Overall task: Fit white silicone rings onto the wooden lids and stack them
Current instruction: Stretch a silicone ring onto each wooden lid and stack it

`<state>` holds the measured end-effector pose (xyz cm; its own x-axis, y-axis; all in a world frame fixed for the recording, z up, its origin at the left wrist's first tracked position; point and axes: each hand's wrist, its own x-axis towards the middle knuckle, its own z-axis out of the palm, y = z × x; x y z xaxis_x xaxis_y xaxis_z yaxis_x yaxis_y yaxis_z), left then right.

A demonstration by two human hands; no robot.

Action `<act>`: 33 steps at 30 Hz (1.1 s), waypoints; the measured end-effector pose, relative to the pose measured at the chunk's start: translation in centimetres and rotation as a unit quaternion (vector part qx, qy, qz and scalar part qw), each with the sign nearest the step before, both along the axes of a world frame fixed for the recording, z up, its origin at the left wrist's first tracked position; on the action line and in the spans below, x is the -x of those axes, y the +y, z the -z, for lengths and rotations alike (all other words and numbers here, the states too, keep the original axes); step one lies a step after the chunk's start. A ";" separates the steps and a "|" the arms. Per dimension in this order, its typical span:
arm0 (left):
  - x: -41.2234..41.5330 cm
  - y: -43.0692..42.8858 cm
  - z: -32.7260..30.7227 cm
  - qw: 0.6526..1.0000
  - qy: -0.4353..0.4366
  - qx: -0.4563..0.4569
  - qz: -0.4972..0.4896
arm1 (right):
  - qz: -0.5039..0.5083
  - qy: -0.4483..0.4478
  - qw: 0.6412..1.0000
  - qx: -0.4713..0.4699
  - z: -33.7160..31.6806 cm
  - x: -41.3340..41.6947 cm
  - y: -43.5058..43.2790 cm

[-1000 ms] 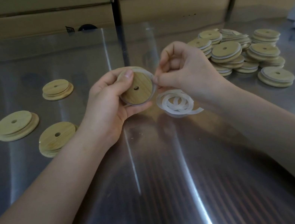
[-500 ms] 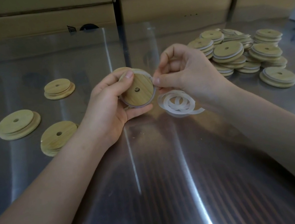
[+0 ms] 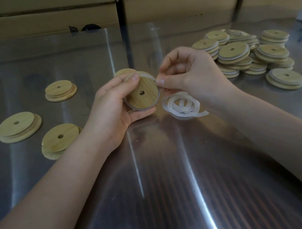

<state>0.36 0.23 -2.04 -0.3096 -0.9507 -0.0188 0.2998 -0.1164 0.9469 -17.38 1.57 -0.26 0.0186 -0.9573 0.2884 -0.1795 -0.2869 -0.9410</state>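
While the left hand (image 3: 113,109) gripped a wooden lid (image 3: 142,95) over the middle of the steel table (image 3: 166,172), thumb on its upper rim and fingers curled beneath, the right hand (image 3: 191,75) pinched the white silicone ring (image 3: 147,74) at the lid's right edge between thumb and forefinger. Loose rings (image 3: 182,105) lay just beside that hand. Ringed lids (image 3: 246,53) were heaped toward the far right corner, and bare lids (image 3: 20,126) lay near the left edge.
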 end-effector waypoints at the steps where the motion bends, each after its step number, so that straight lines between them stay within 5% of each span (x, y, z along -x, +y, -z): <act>1: 0.0 0.0 0.0 1.000 -0.005 0.001 0.000 | -0.004 0.003 1.000 -0.003 0.0 0.0 0.0; 22: 0.3 0.2 -0.4 0.999 0.015 -0.040 -0.007 | -0.014 0.118 0.992 0.042 0.3 -0.9 0.2; 33: 0.7 0.9 -0.7 1.000 -0.029 0.000 -0.003 | 0.002 0.020 0.999 0.027 -0.5 0.4 -0.1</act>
